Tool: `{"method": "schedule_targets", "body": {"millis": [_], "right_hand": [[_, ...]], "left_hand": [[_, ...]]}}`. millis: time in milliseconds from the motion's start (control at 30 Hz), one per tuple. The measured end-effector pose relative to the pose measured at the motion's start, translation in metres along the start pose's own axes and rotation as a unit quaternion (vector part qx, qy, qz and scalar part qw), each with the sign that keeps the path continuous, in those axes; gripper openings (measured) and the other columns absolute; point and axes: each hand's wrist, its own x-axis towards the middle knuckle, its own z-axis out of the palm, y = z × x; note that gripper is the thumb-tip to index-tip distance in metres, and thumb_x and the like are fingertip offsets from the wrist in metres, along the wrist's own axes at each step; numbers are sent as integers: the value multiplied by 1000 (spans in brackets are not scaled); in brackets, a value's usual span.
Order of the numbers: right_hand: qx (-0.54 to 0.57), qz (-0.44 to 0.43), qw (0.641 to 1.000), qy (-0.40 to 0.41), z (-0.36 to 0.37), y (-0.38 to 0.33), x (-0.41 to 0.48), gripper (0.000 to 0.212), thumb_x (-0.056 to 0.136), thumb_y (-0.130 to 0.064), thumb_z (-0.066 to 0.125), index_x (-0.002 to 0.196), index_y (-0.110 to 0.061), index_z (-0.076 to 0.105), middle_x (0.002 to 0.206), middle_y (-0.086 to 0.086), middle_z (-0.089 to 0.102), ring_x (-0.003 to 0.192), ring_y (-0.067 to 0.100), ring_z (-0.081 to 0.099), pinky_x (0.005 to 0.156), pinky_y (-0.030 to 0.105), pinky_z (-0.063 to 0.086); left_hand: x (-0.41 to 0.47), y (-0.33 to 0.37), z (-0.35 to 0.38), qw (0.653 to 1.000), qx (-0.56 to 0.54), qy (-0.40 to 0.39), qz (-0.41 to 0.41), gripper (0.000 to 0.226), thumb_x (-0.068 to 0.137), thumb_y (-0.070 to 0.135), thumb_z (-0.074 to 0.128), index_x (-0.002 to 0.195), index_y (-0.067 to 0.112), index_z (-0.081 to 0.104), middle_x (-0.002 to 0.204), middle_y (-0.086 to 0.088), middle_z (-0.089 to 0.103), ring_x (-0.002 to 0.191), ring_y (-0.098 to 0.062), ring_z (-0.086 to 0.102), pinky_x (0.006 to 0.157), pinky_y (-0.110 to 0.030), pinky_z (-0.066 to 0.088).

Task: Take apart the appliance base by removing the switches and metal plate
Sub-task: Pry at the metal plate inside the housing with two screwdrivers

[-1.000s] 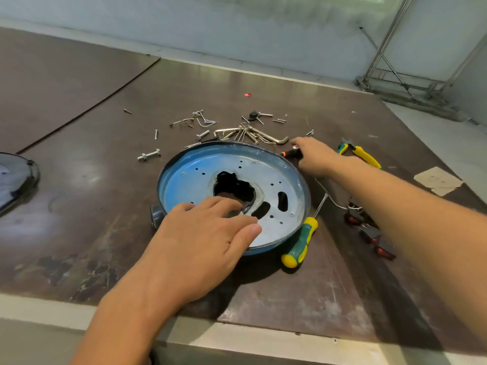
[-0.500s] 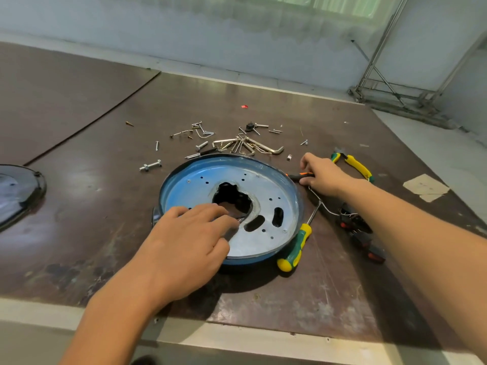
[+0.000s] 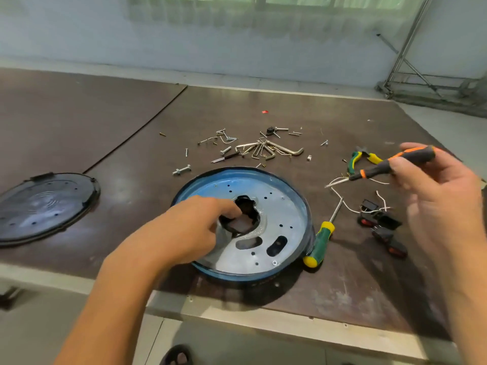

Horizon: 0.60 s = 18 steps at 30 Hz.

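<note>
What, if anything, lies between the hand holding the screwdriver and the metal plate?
Nothing visible. The right hand holds the orange-black screwdriver in the air, right of the metal plate. The left hand grips the plate at its central hole, covering its left part.

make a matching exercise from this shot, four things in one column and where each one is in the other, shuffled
Column one
1. orange and black screwdriver
2. green and yellow screwdriver
3. black round cover
4. hex keys

Column two
A. flat on the table, far left
B. in a pile beyond the blue base
C. held above the table in the right hand
D. on the table beside the blue base's right rim

Pairs: 1-C, 2-D, 3-A, 4-B
</note>
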Motion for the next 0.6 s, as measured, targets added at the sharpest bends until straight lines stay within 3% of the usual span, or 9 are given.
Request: {"method": "schedule_targets", "body": {"millis": [67,100,133,200,233,333,467,600], "right_hand": [[28,2,1000,-7,6,-9,-12,17,85,-24,76,102,-24,74,86,-12,70,80,8,64,74,19,53],[24,4,1000,-17,11,-11,-14,19,86,-26,75,105,-23,73,87,-10,68,84,12,64,76,23,55],[14,3,999,-31,18,-14,-17,21,87,-27,76,107,-24,71,89,-6,66,88,18,63,79,30,58],[-6,-8,998,-65,28,-17,-24,28,86,-34,80,109,-25,68,95,3,63,95,29,61,85,44,58],[-12,-12,996,-82,32,-18,-28,31,83,-37,81,109,-26,69,97,6,64,96,30,61,85,44,57],[-2,0,993,-121,44,-13,-44,35,81,-33,78,112,-20,69,96,3,72,92,18,68,79,27,57],[12,8,984,-177,61,0,-58,31,83,-28,73,113,-20,69,90,-3,72,85,11,68,76,23,57],[19,11,975,-221,70,11,-68,26,90,-21,72,116,-23,69,93,17,64,79,9,68,72,20,56]], "left_hand": [[-1,17,7,1000,-22,20,9,27,100,39,51,127,42,56,123,14,65,105,-13,61,91,-38,53],[1,23,15,999,-31,3,-6,41,95,63,47,126,38,55,122,14,63,104,-13,61,91,-39,53],[0,29,23,998,-40,-36,-25,68,82,83,40,129,35,53,122,14,59,105,-13,59,93,-39,53],[-5,35,35,996,-38,-75,-27,107,55,101,34,135,32,46,123,15,51,109,-12,55,95,-38,51],[-8,35,38,997,-36,-72,-22,115,47,103,40,137,31,43,124,15,50,113,-13,53,96,-37,50],[-12,33,41,998,-35,-51,-18,124,37,99,56,140,32,39,139,15,51,129,-16,49,103,-39,49],[-10,32,48,998,20,51,30,98,55,89,62,138,39,46,130,17,62,116,-14,59,94,-39,55],[-8,27,48,993,35,85,70,84,61,88,56,131,41,56,120,22,68,104,-9,64,86,-36,58]]}}
